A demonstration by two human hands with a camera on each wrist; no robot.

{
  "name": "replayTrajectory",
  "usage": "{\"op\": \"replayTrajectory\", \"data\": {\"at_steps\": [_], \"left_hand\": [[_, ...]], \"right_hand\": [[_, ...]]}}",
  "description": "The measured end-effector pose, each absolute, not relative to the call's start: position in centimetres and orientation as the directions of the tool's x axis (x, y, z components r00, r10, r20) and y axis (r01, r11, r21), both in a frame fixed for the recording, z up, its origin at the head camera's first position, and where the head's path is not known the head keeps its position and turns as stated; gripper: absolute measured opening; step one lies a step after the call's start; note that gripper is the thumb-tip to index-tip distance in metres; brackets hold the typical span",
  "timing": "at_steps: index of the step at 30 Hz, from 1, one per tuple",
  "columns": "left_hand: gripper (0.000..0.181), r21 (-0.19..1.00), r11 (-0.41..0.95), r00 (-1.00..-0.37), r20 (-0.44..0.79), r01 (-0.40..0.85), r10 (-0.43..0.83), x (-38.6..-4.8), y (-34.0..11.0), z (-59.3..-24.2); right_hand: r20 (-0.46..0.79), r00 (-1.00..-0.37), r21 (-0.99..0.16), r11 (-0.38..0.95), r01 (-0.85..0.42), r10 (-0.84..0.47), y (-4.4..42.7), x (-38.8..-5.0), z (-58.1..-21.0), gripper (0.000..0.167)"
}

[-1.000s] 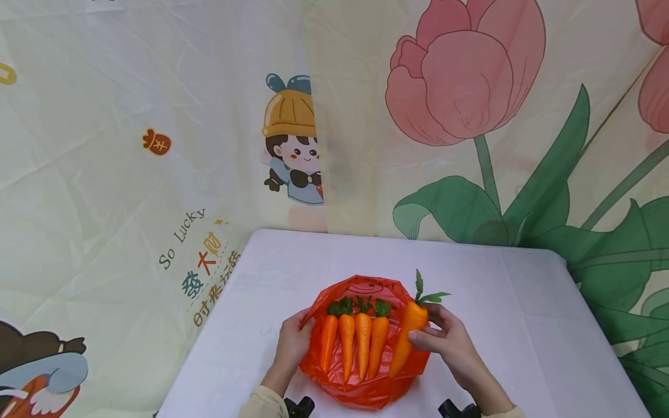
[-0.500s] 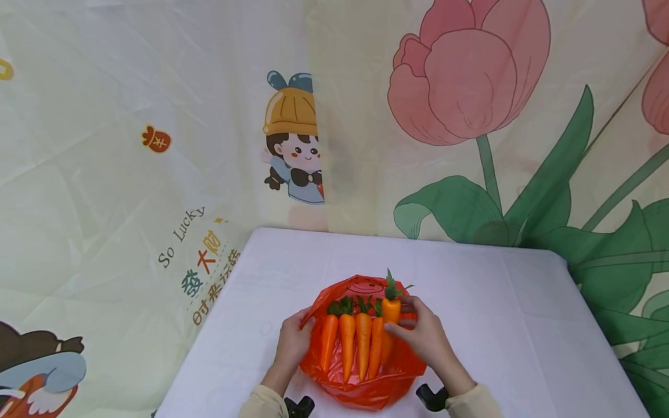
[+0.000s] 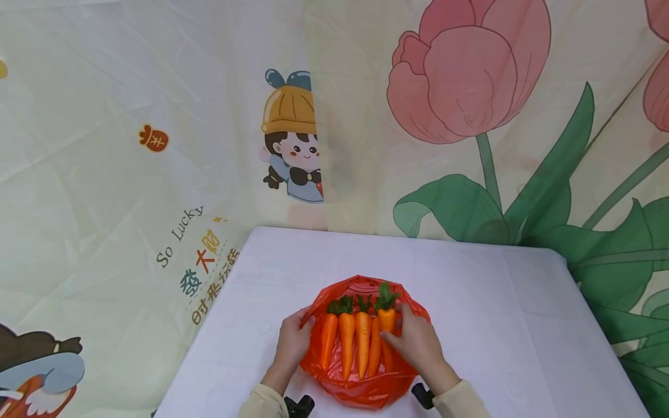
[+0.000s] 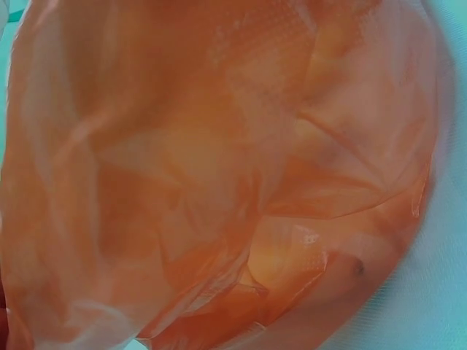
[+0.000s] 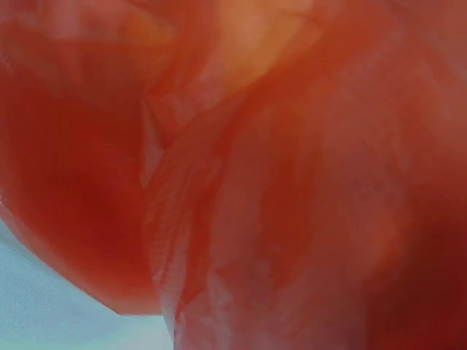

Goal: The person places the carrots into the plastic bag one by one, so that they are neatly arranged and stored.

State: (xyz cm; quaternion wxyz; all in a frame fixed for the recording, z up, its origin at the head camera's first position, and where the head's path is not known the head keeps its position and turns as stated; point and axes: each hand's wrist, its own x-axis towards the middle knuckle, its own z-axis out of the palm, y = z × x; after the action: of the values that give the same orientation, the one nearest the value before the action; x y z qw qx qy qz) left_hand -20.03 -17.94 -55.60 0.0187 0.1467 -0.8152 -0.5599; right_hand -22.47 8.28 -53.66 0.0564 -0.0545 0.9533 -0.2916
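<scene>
A red plastic bag lies with its mouth spread open on the table. Inside it, several orange carrots with green tops lie side by side. My left hand pinches the bag's left rim between thumb and fingers. At the right end of the row, my right hand grips a carrot near its leafy top; its lower part is partly hidden by the thumb and bag. In the left wrist view, thin bag film covers nearly everything. Red film likewise fills the right wrist view, hiding the fingers.
A white-covered table extends around the bag. Behind it hangs a cloth backdrop printed with a tulip and cartoon figures. A black device sits by the left wrist, and another black device by the right.
My right hand has brought the last carrot leftward from the bag's right rim and lowered it beside the others. The left hand has stayed at the left rim.
</scene>
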Motion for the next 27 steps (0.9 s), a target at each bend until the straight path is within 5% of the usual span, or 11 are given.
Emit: {"op": "replayTrajectory", "data": {"at_steps": [27], "left_hand": [[0.036,0.921,0.330,-0.959,-0.125,-0.207,-0.254,-20.0,-18.0,-55.6]], "right_hand": [[-0.166,-0.982,-0.371,0.928,-0.027,-0.095,8.4,-22.7,-55.1,0.053]]}}
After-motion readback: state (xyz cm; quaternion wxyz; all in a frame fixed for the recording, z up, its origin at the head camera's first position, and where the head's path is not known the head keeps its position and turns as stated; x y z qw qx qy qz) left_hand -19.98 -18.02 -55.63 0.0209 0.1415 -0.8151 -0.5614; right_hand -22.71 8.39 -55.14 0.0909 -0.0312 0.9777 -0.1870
